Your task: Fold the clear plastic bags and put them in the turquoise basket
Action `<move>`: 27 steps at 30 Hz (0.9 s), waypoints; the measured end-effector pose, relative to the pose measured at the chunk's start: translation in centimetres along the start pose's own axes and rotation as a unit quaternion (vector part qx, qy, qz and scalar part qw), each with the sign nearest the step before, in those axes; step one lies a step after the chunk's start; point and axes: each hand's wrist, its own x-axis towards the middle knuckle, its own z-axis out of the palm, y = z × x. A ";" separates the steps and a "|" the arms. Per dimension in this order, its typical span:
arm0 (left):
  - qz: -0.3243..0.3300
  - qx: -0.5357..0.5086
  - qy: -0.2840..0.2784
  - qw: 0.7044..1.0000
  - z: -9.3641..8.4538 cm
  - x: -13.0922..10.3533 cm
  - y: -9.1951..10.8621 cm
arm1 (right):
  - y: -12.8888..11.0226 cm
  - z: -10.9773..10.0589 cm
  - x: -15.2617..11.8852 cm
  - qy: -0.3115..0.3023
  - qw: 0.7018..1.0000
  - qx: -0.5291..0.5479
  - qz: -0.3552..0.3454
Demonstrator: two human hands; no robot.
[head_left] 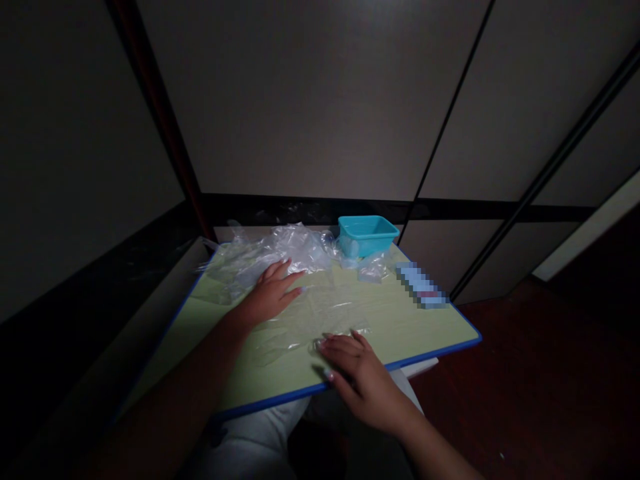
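Note:
A clear plastic bag [315, 310] lies spread flat on the pale green table [400, 327], between my two hands. My left hand [273, 290] rests at the bag's far left side, fingers apart, beside a heap of crumpled clear plastic bags [295, 243]. Near the table's front edge, my right hand [357, 373] lies over the bag's near right edge with its fingers stretched out. Both palms face down, and neither hand appears to grasp anything.
At the back of the table stands a turquoise plastic basin [367, 233], with a small crumpled piece of clear plastic [373, 268] before it. A pixelated flat item [421, 285] lies near the right edge. Cabinet panels [310, 100] rise behind the table.

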 end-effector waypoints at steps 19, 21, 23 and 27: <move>0.182 -0.224 -0.078 0.954 -0.8 -0.6 6.3 | 2.6 0.9 3.6 0.129 0.967 0.213 0.049; 0.181 -0.228 -0.078 0.953 -0.8 -0.6 6.5 | 2.3 0.6 3.7 0.107 0.972 0.206 0.047; 0.178 -0.228 -0.078 0.954 -0.8 -0.6 6.5 | 2.2 0.4 3.7 0.086 0.975 0.200 0.053; 0.189 -0.221 -0.089 0.953 -1.2 -0.6 6.6 | 2.2 0.3 3.7 0.076 0.974 0.204 0.054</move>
